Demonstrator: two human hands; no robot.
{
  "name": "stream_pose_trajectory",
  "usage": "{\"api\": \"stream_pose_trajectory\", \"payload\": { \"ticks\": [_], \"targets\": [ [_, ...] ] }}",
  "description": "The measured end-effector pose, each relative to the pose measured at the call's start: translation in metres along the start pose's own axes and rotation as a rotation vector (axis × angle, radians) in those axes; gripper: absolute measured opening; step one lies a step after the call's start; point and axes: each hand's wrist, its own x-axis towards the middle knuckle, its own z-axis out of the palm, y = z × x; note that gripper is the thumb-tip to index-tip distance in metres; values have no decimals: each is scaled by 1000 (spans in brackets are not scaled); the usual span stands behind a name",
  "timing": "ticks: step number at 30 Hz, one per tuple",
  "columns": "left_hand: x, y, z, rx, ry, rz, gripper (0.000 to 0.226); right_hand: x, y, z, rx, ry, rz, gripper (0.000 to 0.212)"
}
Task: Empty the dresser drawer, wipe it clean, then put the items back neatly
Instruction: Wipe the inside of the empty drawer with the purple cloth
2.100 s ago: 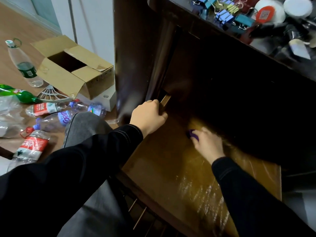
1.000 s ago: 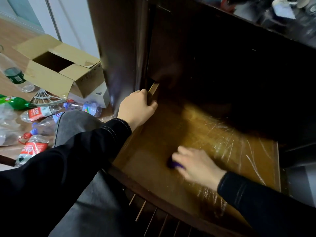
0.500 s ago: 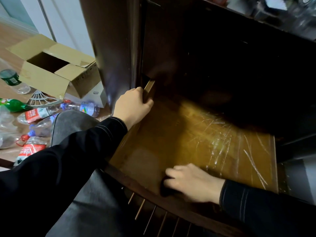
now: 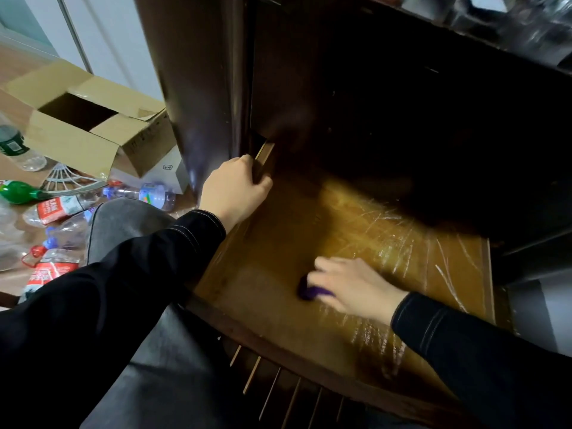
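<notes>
The dresser drawer (image 4: 278,249) is pulled out, its scratched yellow-brown wooden bottom bare of items. My left hand (image 4: 233,188) grips the drawer's left side wall close to the dark dresser body (image 4: 198,88). My right hand (image 4: 353,286) lies on the drawer bottom near the front middle, fingers pressing down on a small purple cloth (image 4: 311,292) that shows at the fingertips. The hand is blurred. Blurred items stand on the dresser top (image 4: 510,23) at the upper right.
An open cardboard box (image 4: 89,125) lies on the floor at the left, beside a white box (image 4: 161,173). Several plastic bottles (image 4: 62,209) are scattered on the wooden floor below it. My grey-trousered knee (image 4: 123,224) is against the drawer's left.
My right hand swept the purple cloth from the drawer's back toward the front edge, then a little back inward and to the right. My left hand kept its grip on the drawer side.
</notes>
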Motion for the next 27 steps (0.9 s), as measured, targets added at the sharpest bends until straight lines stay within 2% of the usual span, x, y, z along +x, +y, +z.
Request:
{"api": "stream_pose_trajectory", "payload": {
  "ticks": [2,4,6,7,10,12,14,17,20,22,24,27],
  "targets": [
    [0,0,0,4,-8,2,30,-1,-2,1,-42,38,32,21],
    [1,-1,1,7,-10,5,30,-13,-26,13,-23,-29,-96,13],
    [1,-1,1,5,-3,2,29,-27,-42,24,23,-102,-229,20],
    [1,-1,2,6,2,5,29,-27,-38,26,28,-115,-233,23],
    [0,0,1,10,5,11,28,-4,3,9,26,0,15,19],
    [0,0,-1,11,2,12,27,10,39,-3,-7,86,228,26],
    [0,1,-2,21,-3,16,29,15,54,-11,-60,127,331,30],
    [-2,2,-2,39,6,41,32,4,27,0,-87,47,209,25],
    [-5,4,-4,58,32,89,37,-28,-24,21,-21,-65,-22,14],
    [-11,4,-8,20,46,135,43,-41,-38,26,14,-141,-94,22],
    [-19,5,-12,23,46,218,54,-37,-25,22,24,-134,-47,18],
    [-30,14,-23,190,50,414,51,-13,23,7,2,47,204,23]
  ]
}}
